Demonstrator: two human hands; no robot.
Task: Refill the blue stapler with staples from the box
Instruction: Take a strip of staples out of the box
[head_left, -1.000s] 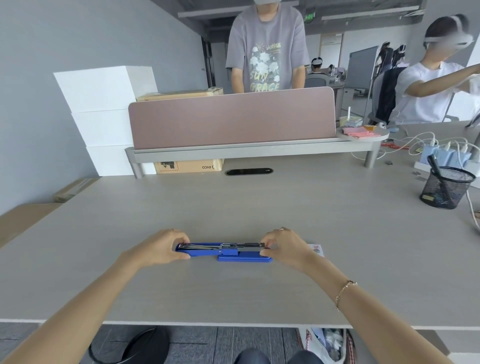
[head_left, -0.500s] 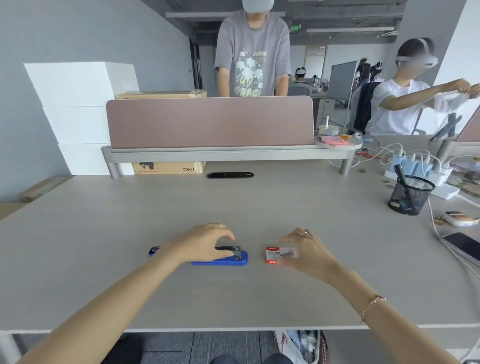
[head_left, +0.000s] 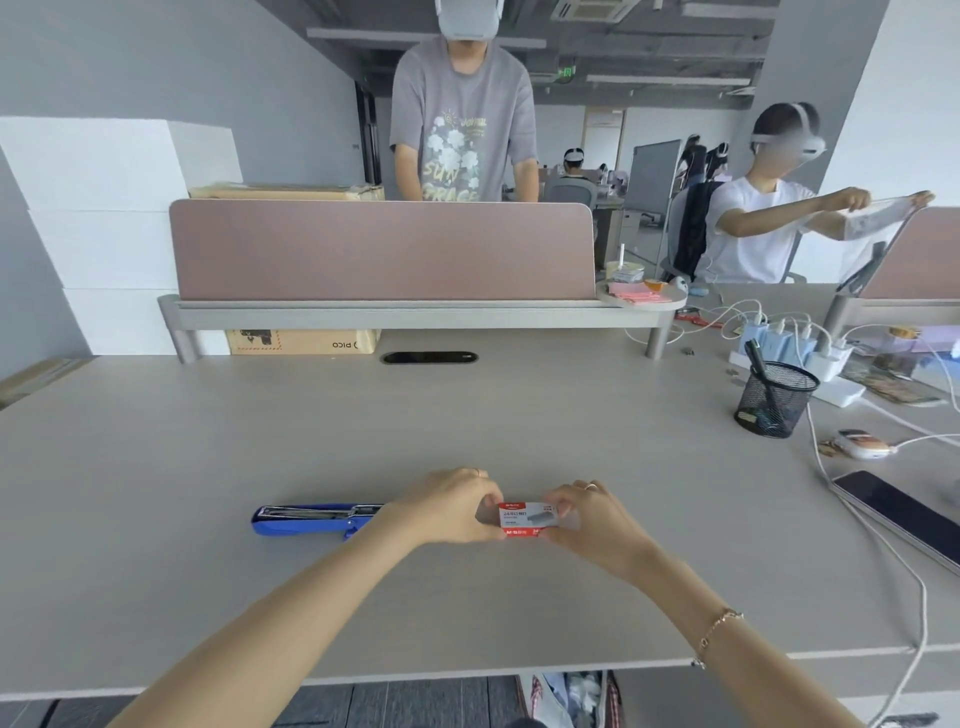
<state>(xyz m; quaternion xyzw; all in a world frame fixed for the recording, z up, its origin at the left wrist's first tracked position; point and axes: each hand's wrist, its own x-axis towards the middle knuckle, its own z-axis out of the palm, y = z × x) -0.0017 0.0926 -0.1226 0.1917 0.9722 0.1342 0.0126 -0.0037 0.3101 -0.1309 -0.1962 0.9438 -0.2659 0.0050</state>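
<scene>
Now left of centre: blue stapler (head_left: 317, 520) lies opened flat on bench (head_left: 208, 441), let go, metal staple channel showing; glossy blue plastic body. Left hand (head_left: 449, 509) off stapler since half second ago, joins right hand (head_left: 589, 525) at staple box (head_left: 522, 521). Fingers of both hands pinch box ends, box near centre. Small red-white card carton, rectangular, still closed as far as visible. Judgement: loading stage set; box opening next.
</scene>
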